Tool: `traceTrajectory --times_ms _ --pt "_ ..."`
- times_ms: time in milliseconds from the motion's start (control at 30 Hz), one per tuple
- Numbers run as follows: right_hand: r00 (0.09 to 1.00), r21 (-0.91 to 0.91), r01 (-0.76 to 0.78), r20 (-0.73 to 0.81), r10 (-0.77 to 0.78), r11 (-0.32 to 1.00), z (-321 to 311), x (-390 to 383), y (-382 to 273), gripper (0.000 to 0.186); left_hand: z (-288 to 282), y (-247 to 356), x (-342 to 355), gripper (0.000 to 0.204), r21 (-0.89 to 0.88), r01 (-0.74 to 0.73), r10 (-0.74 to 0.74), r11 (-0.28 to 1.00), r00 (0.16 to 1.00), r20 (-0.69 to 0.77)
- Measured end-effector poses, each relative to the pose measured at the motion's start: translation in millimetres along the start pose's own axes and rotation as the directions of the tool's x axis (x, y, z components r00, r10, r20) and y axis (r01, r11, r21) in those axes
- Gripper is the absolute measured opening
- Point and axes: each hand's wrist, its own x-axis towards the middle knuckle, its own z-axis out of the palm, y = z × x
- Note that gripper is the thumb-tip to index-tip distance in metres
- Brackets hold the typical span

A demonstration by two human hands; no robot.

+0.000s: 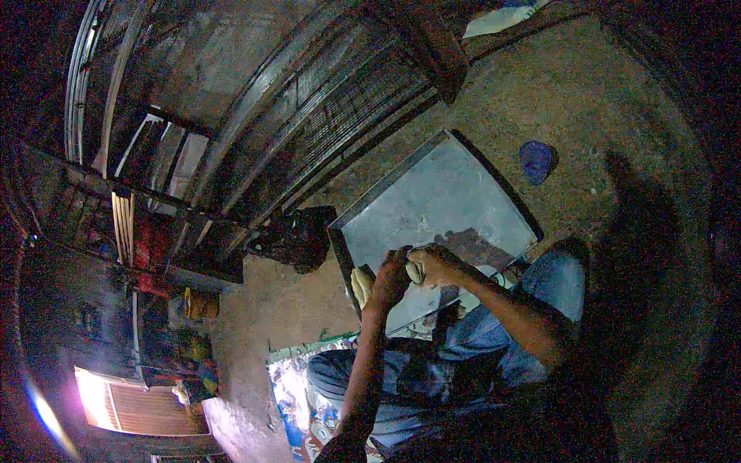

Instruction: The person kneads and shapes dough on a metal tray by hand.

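My left hand (392, 274) and my right hand (437, 264) meet above a square, dark-rimmed pale board or tray (417, 181), both closed on a small cream-coloured piece (416, 272) whose material I cannot make out. Beside my left hand, on the board's left side, are longer cream-coloured pieces (360, 287). A brownish patch or shadow lies on the board behind my right hand. My crossed legs in jeans (556, 282) are just below the board, and its near edge is partly hidden by my arms.
A purple-blue object (538, 160) lies on the floor at right. A dark heap (301, 235) is left of the board. A patterned mat (282, 386) is under me. Metal frames and racks (255, 147) line the upper left, with a bright opening (123, 397) at lower left.
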Motion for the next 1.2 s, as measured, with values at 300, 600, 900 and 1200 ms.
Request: traceTrajectory --times_ms 300,600,900,1200 --pt "0.947 0.357 -0.199 -0.169 0.273 0.913 -59 6 55 0.047 -57 -27 -40 0.06 -0.066 -0.014 0.021 0.998 0.994 0.108" --pt "0.642 0.706 -0.467 -0.142 0.753 0.532 -11 19 50 0.06 19 10 -58 0.068 -0.492 -0.069 -0.129 0.868 0.925 -0.357" --pt "0.774 0.989 0.045 -0.124 0.621 0.142 -12 15 -7 0.051 51 74 -40 0.082 -0.318 -0.103 -0.091 0.943 0.835 -0.543" --pt "0.946 0.973 -0.231 0.218 0.242 0.027 -2 1 -30 0.075 27 27 1 0.087 -0.314 -0.144 -0.093 0.939 0.771 -0.63"
